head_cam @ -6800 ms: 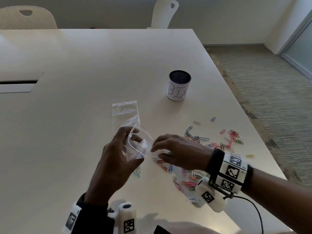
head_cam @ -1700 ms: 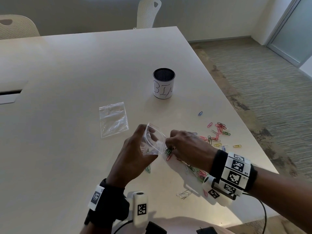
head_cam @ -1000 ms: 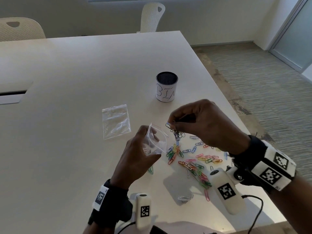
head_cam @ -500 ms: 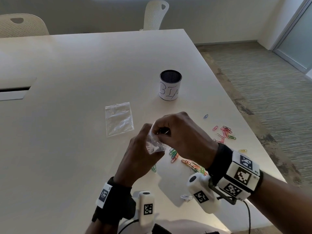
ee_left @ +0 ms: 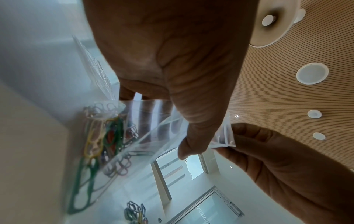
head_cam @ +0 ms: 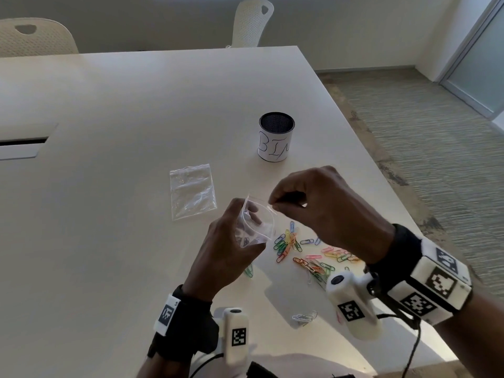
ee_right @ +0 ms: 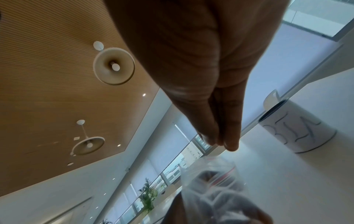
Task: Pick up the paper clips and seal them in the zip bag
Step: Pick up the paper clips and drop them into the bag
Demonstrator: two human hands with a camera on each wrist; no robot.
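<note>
The white table (head_cam: 114, 137) filled most of the head view, and both forearms reached in over its near edge. The left hand (head_cam: 231, 249) was raised off the surface, its thumb and curled fingers gripping a small clear zip bag (head_cam: 255, 225) with the mouth upward and open. The left wrist view showed several coloured clips already inside the bag. The right hand (head_cam: 321, 205) hung just above and beside the mouth, wrist arched, fingertips (ee_right: 226, 141) drawn tightly together. That wrist view suggested a pinch on the bag's corner; from the right wrist this could not be confirmed. Loose paper clips (head_cam: 308, 252) lay scattered on the table below the right wrist, partly hidden by it. A second bag (head_cam: 192, 190) lay flat nearby, and a cup (head_cam: 276, 140) stood beyond.
</note>
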